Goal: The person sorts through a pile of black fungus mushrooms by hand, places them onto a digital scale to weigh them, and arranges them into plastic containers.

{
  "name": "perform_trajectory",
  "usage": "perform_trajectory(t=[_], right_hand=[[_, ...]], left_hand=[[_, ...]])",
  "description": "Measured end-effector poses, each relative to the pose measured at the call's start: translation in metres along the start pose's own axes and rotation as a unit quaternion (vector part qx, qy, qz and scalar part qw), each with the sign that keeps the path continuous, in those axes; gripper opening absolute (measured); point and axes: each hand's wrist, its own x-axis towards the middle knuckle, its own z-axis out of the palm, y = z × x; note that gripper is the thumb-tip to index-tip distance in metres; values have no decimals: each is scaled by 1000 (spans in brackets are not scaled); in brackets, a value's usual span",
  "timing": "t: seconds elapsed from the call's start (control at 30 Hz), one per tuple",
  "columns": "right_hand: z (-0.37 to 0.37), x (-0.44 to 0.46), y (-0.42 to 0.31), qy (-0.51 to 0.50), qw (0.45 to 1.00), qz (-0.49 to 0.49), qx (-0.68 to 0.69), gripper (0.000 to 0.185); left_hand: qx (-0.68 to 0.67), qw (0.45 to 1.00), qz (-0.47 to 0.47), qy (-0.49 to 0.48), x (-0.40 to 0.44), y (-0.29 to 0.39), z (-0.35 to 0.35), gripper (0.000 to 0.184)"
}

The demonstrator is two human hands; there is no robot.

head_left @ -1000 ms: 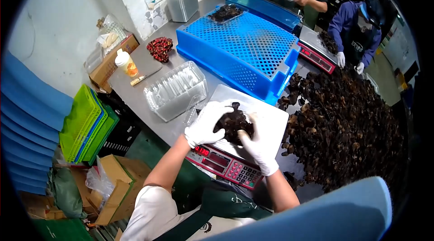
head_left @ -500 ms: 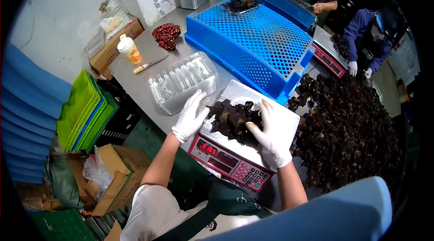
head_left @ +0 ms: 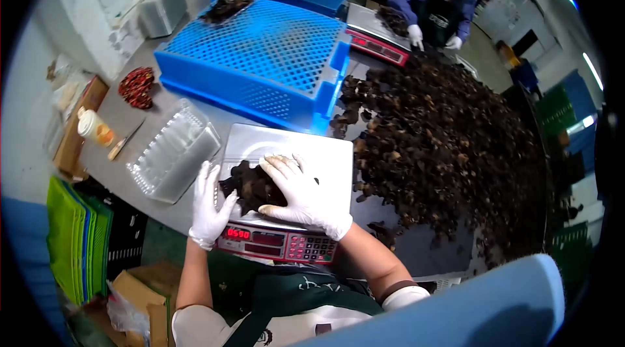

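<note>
Dark brown wood-ear-like pieces (head_left: 252,189) lie in a pile on the metal plate of a red scale (head_left: 286,245), whose display is lit. My left hand (head_left: 211,209), in a white glove, is at the left side of the pile with its fingers apart. My right hand (head_left: 296,194), also gloved, lies over the right part of the pile with its fingers spread, hiding some of it. Any tray beneath the pieces is hard to make out. Left of the scale stands a stack of clear plastic trays (head_left: 174,153).
Behind the scale is an upturned blue crate (head_left: 247,64) with a filled tray (head_left: 226,7) on top. A large dark heap (head_left: 443,145) covers the right side. A cup (head_left: 95,127), a knife (head_left: 126,141) and a red bundle (head_left: 137,88) lie left. Two people work beyond.
The view has swung to the right. My right hand has come down flatter over the pile, and my left hand remains at its left side. The lit reading has changed.
</note>
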Motion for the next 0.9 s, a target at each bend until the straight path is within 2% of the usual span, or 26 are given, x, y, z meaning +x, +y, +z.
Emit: perform_trajectory(t=[0.07, 0.1, 0.13, 0.2, 0.27, 0.33, 0.4, 0.43, 0.53, 0.57, 0.6, 0.7, 0.73, 0.87, 0.9], right_hand=[[-28, -16, 1, 45, 998, 40, 31, 71], [-28, -30, 11, 122, 989, 68, 44, 60], [-21, -47, 27, 198, 974, 93, 57, 49], [-2, -88, 82, 243, 944, 220, -35, 36], [5, -127, 112, 244, 911, 324, -79, 34], [21, -155, 127, 174, 886, 373, -212, 37], [35, -171, 126, 84, 887, 392, -229, 38], [39, -178, 131, 93, 906, 352, -215, 37], [39, -174, 135, 78, 924, 346, -146, 22], [36, -172, 135, 115, 920, 354, -119, 17], [32, -171, 138, 191, 924, 318, -86, 18], [6, -150, 130, 309, 894, 324, 15, 20], [-9, -131, 110, 315, 895, 308, 74, 24], [-32, -60, 42, 230, 960, 142, 68, 27], [-27, -46, 28, 209, 965, 137, 82, 27]], left_hand=[[42, 999, 21, -9, 1, 6, -5, 71], [38, 999, 17, -24, 0, 4, -7, 80], [37, 999, 16, -25, 1, 5, -7, 80], [104, 992, 32, -62, 3, 11, -9, 87], [136, 987, 43, -72, 6, 14, -6, 93], [150, 984, 47, -83, 9, 14, -4, 93], [137, 985, 52, -95, 10, 7, -1, 85], [117, 986, 55, -109, 11, 4, -4, 84], [56, 984, 51, -161, 15, -1, -15, 73], [38, 983, 44, -172, 16, -1, -18, 73], [21, 982, 37, -182, 17, -1, -21, 72], [-13, 983, 12, -185, 13, -5, -23, 75], [-12, 983, 9, -184, 12, -6, -23, 75], [-42, 985, 15, -167, 10, -8, -21, 81], [-44, 985, 11, -165, 10, -6, -21, 82]])
